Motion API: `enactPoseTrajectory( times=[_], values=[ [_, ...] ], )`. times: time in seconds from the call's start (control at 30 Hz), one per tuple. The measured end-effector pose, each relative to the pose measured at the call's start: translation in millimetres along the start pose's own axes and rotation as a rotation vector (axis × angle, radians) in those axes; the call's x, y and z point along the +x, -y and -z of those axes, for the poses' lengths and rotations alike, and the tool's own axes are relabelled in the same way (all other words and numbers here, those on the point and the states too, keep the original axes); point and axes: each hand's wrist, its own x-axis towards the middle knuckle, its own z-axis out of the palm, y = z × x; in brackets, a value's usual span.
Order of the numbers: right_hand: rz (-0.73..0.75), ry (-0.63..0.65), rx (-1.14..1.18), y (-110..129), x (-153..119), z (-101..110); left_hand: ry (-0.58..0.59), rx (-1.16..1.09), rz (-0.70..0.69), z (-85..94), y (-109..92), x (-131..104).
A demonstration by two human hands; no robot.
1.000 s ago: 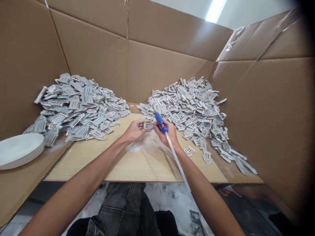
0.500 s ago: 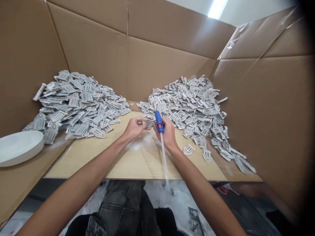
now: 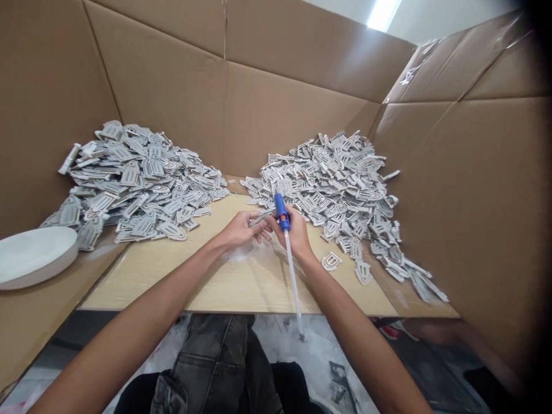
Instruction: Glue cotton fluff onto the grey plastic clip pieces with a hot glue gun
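My left hand [image 3: 240, 229] is closed on a small grey slotted plastic piece [image 3: 261, 217], held at its edge between thumb and fingers. In my right hand [image 3: 298, 233] is a blue glue gun [image 3: 282, 210], its rear toward me. A long translucent glue stick [image 3: 293, 282] runs from the gun's back down past the table edge. The right thumb and fingertips come up to the grey piece, close to the left fingers. The nozzle is hidden beyond the gun's body.
A heap of grey slotted pieces [image 3: 142, 178] lies at left, another heap [image 3: 328, 178] at right. One loose piece [image 3: 331, 261] lies by my right forearm. A white bowl [image 3: 38, 253] stands far left. Cardboard walls [image 3: 297, 98] enclose the table [image 3: 159, 282].
The glue gun has shifted slightly to the right and its glue stick has swung right. The left fingers have moved on the grey piece, which now tilts more.
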Motion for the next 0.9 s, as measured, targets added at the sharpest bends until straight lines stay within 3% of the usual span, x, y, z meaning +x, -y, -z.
enactPoseTrajectory(
  times=[0.3, 0.43, 0.63, 0.8, 0.9],
  values=[
    [-0.007, -0.015, 0.048, -1, 1, 2, 0.093, -0.112, 0.001, 0.5, -6, 1],
    [0.011, 0.005, 0.032, 0, 0, 2, 0.075, -0.101, -0.007, 0.8, -5, 1],
    [0.048, 0.022, -0.006, -1, -1, 1, -0.096, -0.100, -0.036, 2.2, -7, 1],
    [-0.043, 0.061, 0.104, 2, -2, 5, -0.318, -0.192, 0.017, 4.1, -10, 3],
    [-0.084, 0.091, 0.111, 6, -2, 8, -0.348, -0.197, -0.006, 5.1, -12, 3]
  ],
)
